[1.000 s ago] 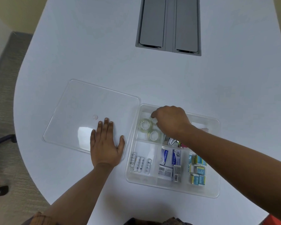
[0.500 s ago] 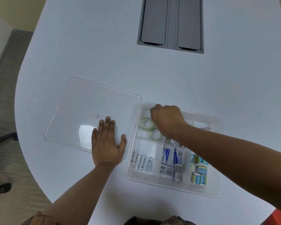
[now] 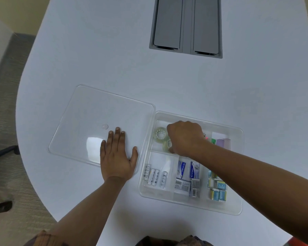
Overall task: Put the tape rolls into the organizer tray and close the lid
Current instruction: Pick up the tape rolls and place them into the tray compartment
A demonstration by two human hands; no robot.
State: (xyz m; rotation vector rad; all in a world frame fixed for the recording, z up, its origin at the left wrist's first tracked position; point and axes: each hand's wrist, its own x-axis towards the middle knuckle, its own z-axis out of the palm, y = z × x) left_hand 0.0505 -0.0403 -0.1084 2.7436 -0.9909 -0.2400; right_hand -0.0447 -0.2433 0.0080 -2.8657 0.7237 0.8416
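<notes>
A clear organizer tray (image 3: 190, 201) stands on the white table, lidless. Its back left compartment holds two clear tape rolls: one (image 3: 160, 134) lies free, the other (image 3: 167, 145) sits partly under my right hand. My right hand (image 3: 185, 137) reaches into that compartment, knuckles up, fingers curled down; what its fingertips touch is hidden. The clear lid (image 3: 96, 110) lies flat on the table left of the tray. My left hand (image 3: 116, 155) rests palm down on the lid's near right corner, fingers spread.
Other tray compartments hold several white batteries (image 3: 155, 176), small staple boxes (image 3: 187, 178), blue and yellow packets (image 3: 218, 189) and pastel items (image 3: 223, 143). A grey cable hatch (image 3: 186, 25) is set into the table farther back. The table edge curves at left; a chair base (image 3: 4, 151) stands on the floor.
My right hand has shifted a little toward the front of the tape compartment, over the nearer roll. My left hand stays on the lid.
</notes>
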